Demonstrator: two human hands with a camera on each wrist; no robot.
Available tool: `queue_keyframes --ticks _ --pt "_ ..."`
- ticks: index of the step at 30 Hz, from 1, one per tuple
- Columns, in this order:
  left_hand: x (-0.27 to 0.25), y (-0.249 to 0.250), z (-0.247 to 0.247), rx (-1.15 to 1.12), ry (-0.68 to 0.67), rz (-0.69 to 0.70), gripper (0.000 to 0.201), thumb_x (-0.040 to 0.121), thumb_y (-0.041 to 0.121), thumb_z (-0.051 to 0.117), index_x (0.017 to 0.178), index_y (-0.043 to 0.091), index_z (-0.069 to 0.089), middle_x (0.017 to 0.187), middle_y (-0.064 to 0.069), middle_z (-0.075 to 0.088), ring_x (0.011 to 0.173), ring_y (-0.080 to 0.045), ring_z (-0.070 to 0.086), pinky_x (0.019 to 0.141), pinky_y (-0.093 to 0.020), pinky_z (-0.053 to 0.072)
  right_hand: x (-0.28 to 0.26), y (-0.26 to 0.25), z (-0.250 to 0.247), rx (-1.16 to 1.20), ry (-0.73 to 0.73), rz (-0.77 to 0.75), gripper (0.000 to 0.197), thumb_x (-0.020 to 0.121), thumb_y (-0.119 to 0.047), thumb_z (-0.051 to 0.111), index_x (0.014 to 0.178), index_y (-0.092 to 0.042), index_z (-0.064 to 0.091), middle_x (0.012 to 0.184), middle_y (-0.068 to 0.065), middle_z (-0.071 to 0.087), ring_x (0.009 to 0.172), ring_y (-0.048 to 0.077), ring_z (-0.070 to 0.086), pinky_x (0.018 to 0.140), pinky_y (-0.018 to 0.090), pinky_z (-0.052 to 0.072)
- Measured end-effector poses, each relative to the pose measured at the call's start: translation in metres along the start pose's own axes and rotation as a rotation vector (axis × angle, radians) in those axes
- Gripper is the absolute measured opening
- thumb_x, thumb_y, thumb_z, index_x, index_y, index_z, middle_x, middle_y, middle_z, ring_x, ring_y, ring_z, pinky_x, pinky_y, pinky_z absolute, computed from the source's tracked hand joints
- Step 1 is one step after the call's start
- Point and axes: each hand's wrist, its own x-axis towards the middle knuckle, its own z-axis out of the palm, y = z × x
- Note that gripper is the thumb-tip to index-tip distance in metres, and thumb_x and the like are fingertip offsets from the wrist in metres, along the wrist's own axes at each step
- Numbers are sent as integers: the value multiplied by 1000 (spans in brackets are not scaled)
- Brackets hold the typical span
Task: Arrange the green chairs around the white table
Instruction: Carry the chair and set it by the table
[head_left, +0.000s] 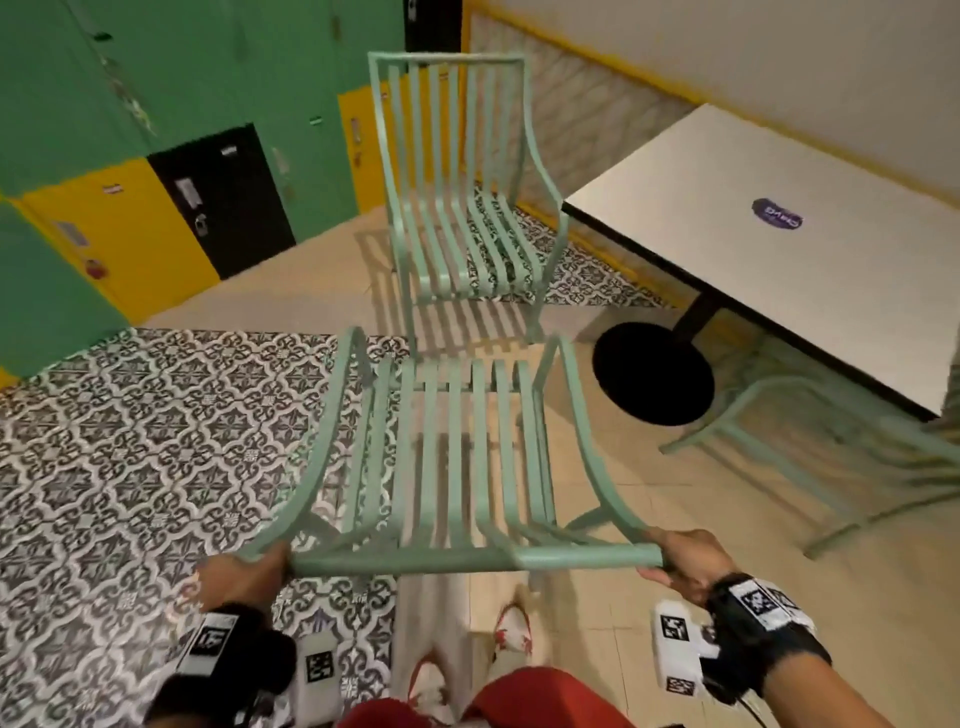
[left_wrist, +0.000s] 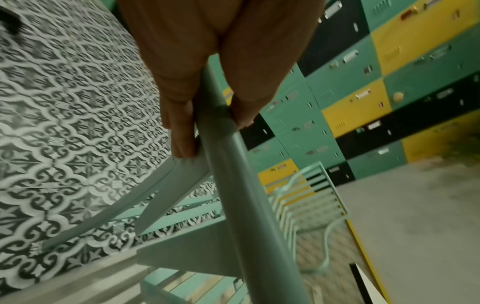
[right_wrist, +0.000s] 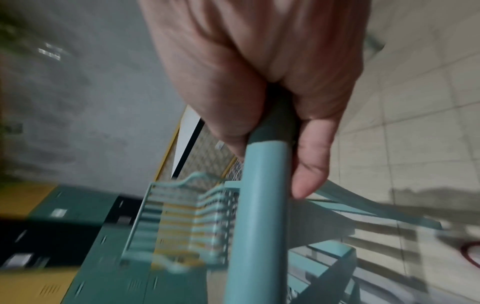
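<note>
— How far along is the arranging?

— Partway, I'd judge. One green chair (head_left: 810, 462) is already tucked under the white surface (head_left: 779, 270), off to the right of the hands. A second slatted chair (head_left: 462, 208) stands ahead of both hands, facing the person, near the surface's corner but not pushed in. A third chair (head_left: 457, 467) is in hand, still short of the surface.

— And the hands?

— Both closed on that chair's top rail (head_left: 478, 560). The left hand (head_left: 244, 574) wraps its left corner, fingers (left_wrist: 182, 131) curled round the tube; the right hand (head_left: 685, 564) grips the right corner, its thumb (right_wrist: 309, 164) lying along the rail.
</note>
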Motion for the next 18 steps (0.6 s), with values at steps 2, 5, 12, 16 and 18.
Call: queue_keyframes --ticks 2,5,12,16,18 --pt "-1 24 19 76 -66 62 79 54 45 62 104 -16 63 95 -30 64 88 -39 63 76 -42 50 3 8 -18 57 62 12 15 88 -2 57 93 12 55 57 17 59 33 17 58 33 18 46" --pt "3 58 49 94 -71 75 62 72 27 76 106 -21 58 90 -30 59 86 -40 61 71 -39 46 5 22 -37 171 150 8 10 93 -2 46 102 0 49 83 17 54 38 14 63 41 22 52" --pt "14 118 104 147 -169 189 64 70 27 77 116 -13 56 114 -32 64 99 -43 64 75 -39 50 -3 24 -60 322 370 27 22 82 -1 62 66 12 53 64 22 56 48 28 60 33 25 52" --pt "20 155 128 180 -260 328 53 73 31 74 105 -10 64 106 -29 68 96 -40 66 86 -43 53 2 17 -65 433 433 36 23 82 -1 62 66 12 53 67 21 56 57 31 57 33 29 53" --pt "21 173 144 172 -317 375 47 76 28 73 100 -11 63 102 -23 70 89 -34 66 80 -38 52 7 13 -72 480 469 42 22 82 -1 63 68 12 53 68 21 57 57 31 58 32 28 52"
